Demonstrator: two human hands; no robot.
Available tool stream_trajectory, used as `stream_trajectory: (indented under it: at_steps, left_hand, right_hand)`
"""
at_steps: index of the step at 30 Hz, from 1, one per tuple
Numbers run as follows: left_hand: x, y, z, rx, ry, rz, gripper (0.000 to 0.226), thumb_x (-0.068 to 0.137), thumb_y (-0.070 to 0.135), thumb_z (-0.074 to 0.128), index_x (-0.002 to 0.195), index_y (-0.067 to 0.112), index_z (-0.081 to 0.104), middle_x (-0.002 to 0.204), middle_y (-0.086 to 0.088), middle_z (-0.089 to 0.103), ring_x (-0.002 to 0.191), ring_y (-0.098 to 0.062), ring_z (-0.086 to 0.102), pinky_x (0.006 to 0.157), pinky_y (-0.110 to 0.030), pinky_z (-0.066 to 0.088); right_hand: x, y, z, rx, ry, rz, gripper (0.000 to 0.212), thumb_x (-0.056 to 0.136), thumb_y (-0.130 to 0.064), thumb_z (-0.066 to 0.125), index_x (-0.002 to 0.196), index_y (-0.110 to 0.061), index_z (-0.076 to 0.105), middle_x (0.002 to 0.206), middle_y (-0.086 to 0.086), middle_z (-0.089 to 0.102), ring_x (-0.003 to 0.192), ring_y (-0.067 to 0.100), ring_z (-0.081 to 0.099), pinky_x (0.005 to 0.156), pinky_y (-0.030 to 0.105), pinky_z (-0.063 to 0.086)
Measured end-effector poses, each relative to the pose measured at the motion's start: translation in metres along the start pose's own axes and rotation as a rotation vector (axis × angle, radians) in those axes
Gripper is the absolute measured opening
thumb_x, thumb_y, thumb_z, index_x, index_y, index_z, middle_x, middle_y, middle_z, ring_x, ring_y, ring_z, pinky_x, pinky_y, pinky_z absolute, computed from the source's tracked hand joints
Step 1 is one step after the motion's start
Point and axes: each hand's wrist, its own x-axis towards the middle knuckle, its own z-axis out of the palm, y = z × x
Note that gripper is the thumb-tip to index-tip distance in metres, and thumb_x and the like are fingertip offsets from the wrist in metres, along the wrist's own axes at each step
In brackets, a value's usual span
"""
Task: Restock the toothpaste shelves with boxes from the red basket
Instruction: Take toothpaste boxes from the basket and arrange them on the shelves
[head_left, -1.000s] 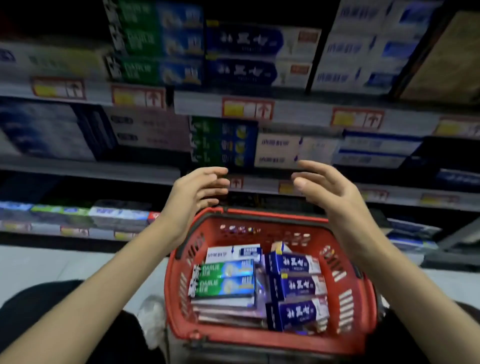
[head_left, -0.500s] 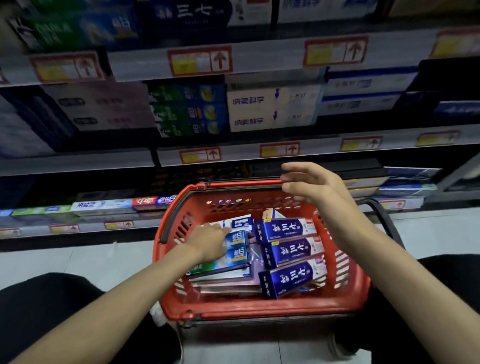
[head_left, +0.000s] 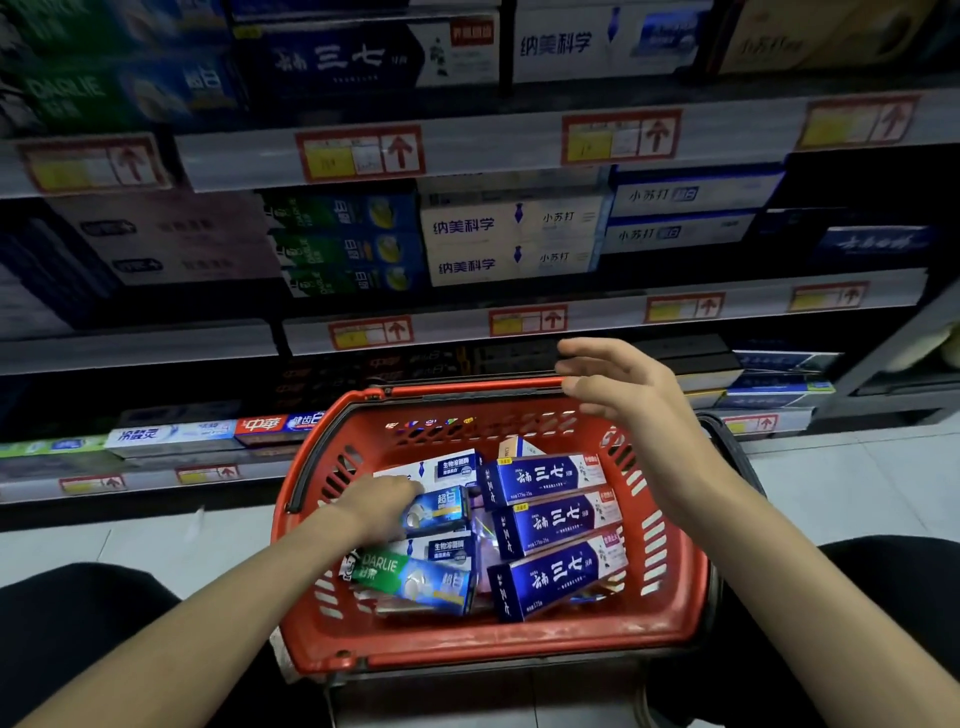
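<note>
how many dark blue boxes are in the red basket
3 in the red basket, right side: back box, middle box, front box. Others may be hidden underneath.

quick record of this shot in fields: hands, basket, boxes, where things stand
container: red plastic basket, in front of the grey store shelves
left: left hand inside the basket, gripping the upper green-and-blue cardboard toothpaste box
right: right hand open above the far rim, holding nothing
right column: three dark blue cardboard boxes
stage: no box lifted out yet
</note>
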Motion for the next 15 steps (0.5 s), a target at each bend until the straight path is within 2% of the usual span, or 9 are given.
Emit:
stream_trajectory:
  at_steps: [2,4,7,10,11,13,15]
  left_hand:
    - [-0.001,0.003,0.002,0.085,0.039,0.007,0.034,0.093,0.028,0.063,0.126,0.020,0.056,0.126,-0.001,0.065,0.118,-0.024,0.063,0.094,-0.039,0.047]
    - [-0.004,0.005,0.000,0.098,0.047,0.006,0.030,0.097,0.027,0.059,0.124,0.017,0.055,0.127,-0.004,0.063,0.116,-0.027,0.063,0.091,-0.039,0.046]
    - [-0.013,0.008,-0.013,0.079,0.053,-0.009,0.031,0.098,0.020,0.057,0.128,0.012,0.053,0.130,-0.009,0.058,0.116,-0.031,0.062,0.092,-0.041,0.045]
    - [-0.030,0.007,-0.035,0.037,0.082,-0.021,0.036,0.097,0.021,0.059,0.132,0.014,0.053,0.129,-0.006,0.055,0.127,-0.027,0.054,0.116,-0.050,0.029]
    - [-0.039,0.006,-0.045,0.029,0.101,-0.023,0.038,0.097,0.023,0.059,0.133,0.015,0.052,0.129,-0.005,0.054,0.130,-0.025,0.051,0.119,-0.051,0.024]
    - [-0.059,0.004,-0.065,0.030,0.174,-0.011,0.045,0.098,0.030,0.058,0.140,0.019,0.047,0.131,-0.004,0.052,0.132,-0.025,0.048,0.118,-0.047,0.026]
    - [-0.084,0.004,-0.082,0.027,0.281,0.015,0.053,0.101,0.038,0.055,0.148,0.021,0.037,0.130,-0.003,0.048,0.124,-0.027,0.052,0.107,-0.041,0.035]
  right_hand:
    - [-0.002,0.000,0.000,0.000,0.002,0.000,0.031,0.091,-0.014,0.070,0.117,-0.030,0.072,0.112,-0.008,0.075,0.105,0.001,0.068,0.086,0.026,0.049]
    - [-0.003,0.001,0.001,-0.001,0.009,0.002,0.031,0.091,-0.014,0.069,0.117,-0.031,0.072,0.112,-0.009,0.075,0.105,0.001,0.068,0.085,0.026,0.049]
    - [-0.005,0.002,0.003,-0.006,0.009,0.012,0.031,0.092,-0.013,0.069,0.118,-0.031,0.072,0.112,-0.008,0.075,0.104,0.001,0.068,0.084,0.025,0.048]
    - [-0.005,0.004,0.007,-0.023,-0.012,0.043,0.029,0.092,-0.015,0.070,0.117,-0.031,0.071,0.112,-0.008,0.074,0.099,-0.002,0.068,0.083,0.023,0.047]
    - [-0.005,0.005,0.009,-0.036,-0.017,0.065,0.028,0.092,-0.017,0.070,0.117,-0.030,0.071,0.111,-0.008,0.074,0.098,0.000,0.068,0.082,0.023,0.047]
    - [-0.004,0.010,0.014,-0.084,-0.020,0.118,0.023,0.092,-0.020,0.072,0.114,-0.028,0.070,0.109,-0.006,0.074,0.101,0.006,0.068,0.083,0.025,0.047]
    - [-0.004,0.015,0.019,-0.159,-0.028,0.164,0.022,0.092,-0.030,0.074,0.113,-0.030,0.069,0.109,-0.008,0.073,0.106,0.009,0.067,0.088,0.029,0.049]
